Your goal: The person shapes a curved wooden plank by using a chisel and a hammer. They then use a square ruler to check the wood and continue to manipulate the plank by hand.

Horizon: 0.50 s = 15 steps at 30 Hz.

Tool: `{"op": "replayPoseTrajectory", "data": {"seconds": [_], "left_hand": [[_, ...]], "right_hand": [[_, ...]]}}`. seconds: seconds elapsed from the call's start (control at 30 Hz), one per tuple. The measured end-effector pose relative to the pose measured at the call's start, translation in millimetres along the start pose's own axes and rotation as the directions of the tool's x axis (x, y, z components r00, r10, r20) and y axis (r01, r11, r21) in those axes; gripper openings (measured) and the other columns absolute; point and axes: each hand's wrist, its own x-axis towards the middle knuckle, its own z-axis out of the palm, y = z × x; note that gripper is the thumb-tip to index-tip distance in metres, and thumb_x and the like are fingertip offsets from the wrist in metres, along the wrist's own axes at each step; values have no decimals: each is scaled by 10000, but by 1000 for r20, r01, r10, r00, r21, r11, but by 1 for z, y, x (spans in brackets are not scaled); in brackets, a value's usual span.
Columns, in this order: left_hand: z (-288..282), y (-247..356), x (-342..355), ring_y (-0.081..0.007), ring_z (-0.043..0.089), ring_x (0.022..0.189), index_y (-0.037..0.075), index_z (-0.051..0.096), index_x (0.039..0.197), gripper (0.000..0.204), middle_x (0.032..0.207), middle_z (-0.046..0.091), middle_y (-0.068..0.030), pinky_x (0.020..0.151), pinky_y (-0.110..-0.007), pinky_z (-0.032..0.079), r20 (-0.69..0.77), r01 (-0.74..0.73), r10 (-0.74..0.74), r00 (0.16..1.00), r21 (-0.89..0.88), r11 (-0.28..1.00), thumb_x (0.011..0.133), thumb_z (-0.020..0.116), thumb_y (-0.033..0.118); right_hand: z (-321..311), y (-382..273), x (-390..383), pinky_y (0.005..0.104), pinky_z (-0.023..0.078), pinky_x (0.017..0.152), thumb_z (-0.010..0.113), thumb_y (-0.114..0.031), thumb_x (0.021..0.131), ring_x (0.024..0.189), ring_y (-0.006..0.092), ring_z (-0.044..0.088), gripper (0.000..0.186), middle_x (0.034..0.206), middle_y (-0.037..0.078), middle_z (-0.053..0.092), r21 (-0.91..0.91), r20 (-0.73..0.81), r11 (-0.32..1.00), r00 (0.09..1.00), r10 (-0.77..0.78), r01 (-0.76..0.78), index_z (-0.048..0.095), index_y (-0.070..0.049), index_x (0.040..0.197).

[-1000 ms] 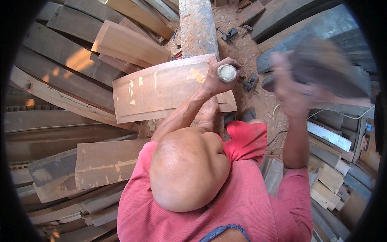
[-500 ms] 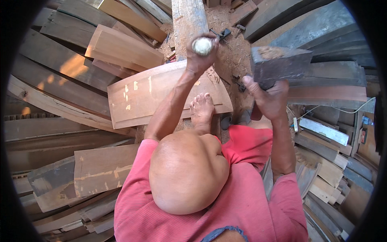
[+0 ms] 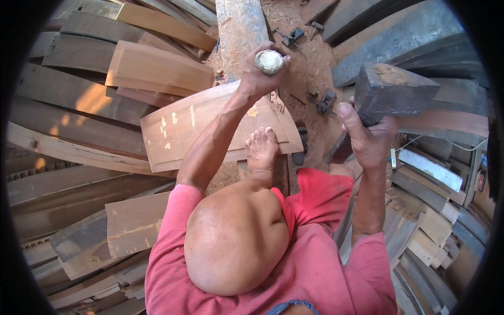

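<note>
Planks [image 3: 79,107] stacked left of left grip [image 3: 256,76], plane [image 3: 326,102] between the two grips. Panel [image 3: 178,126] just bodyward of left grip, bare foot [image 3: 261,149] on it. Left grip clenched round handle [image 3: 269,61], pale end up, lower part hidden. Right grip [image 3: 370,140] wrapped round mallet [image 3: 394,97], block head just beyond the fingers, apart from handle.

round-ended tool [image 3: 269,62]: mostly hidden by left hand [image 3: 258,79]. mallet handle [image 3: 342,149]: partly covered by right hand [image 3: 369,137]. long plank [image 3: 241,29]: top cropped.
</note>
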Motion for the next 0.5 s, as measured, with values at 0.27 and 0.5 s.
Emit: {"op": "replayPoseTrajectory", "data": {"seconds": [0.27,0.5], "left_hand": [[-5,-27,-3,-43,612,690,43,667,972,115,778,653,17,609,-222,507,47,-26,30,998,-78,997,908,736,107],[-14,-26,-11,-118,670,778,42,690,904,135,836,709,-55,721,-283,544,2,-24,24,1000,-106,994,840,766,134]], "right_hand": [[4,-15,12,264,486,544,769,-28,894,621,130,598,195,883,63,640,120,-83,991,995,-56,65,640,11,1035],[9,-33,11,291,502,565,749,-15,905,622,148,594,188,843,80,634,90,-138,986,983,-125,138,639,11,1056]]}}
